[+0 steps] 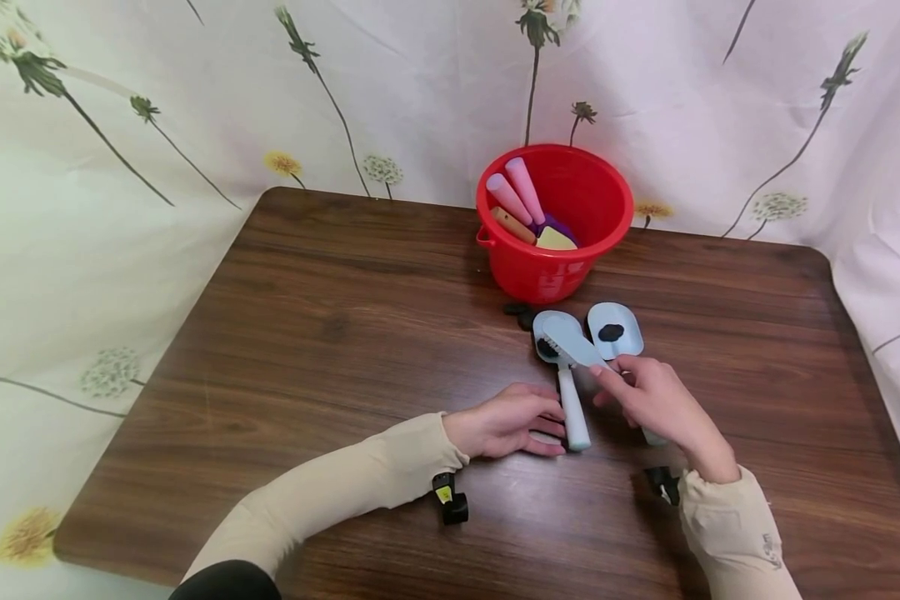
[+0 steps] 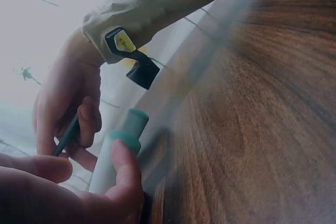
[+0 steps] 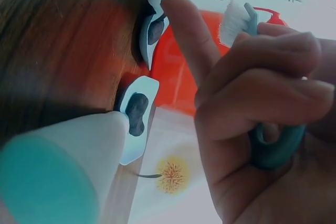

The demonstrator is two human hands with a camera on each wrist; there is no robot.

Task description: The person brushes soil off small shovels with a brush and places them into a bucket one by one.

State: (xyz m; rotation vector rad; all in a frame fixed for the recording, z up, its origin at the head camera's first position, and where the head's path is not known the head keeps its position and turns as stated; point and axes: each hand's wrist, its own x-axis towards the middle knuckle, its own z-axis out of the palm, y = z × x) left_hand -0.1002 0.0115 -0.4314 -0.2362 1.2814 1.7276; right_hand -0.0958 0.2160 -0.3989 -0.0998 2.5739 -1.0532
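Note:
My right hand [image 1: 656, 400] grips a light-blue brush [image 1: 573, 340] with white bristles [image 3: 233, 23]; its looped teal handle end [image 3: 278, 148] shows between the curled fingers. The brush head is above the pan of a light-blue scoop [image 1: 547, 321], where a dark patch shows under the bristles. My left hand [image 1: 506, 421] lies left of this scoop's white handle [image 1: 572, 408], its fingers loosely spread. In the left wrist view its thumb [image 2: 123, 161] touches the handle's teal collar [image 2: 126, 139]. A second light-blue scoop [image 1: 633, 342] with a dark patch [image 1: 610, 332] lies alongside, its handle [image 3: 68, 166] partly hidden by my right hand.
Behind the scoops a red bucket [image 1: 540, 279] holds pink-handled tools [image 1: 513, 196], a brown-handled one [image 1: 513, 225] and a pale yellow piece [image 1: 555, 240]. Small black pieces [image 1: 525, 317] lie at its foot. A flowered cloth [image 1: 420, 92] hangs behind the brown wooden table [image 1: 307, 292].

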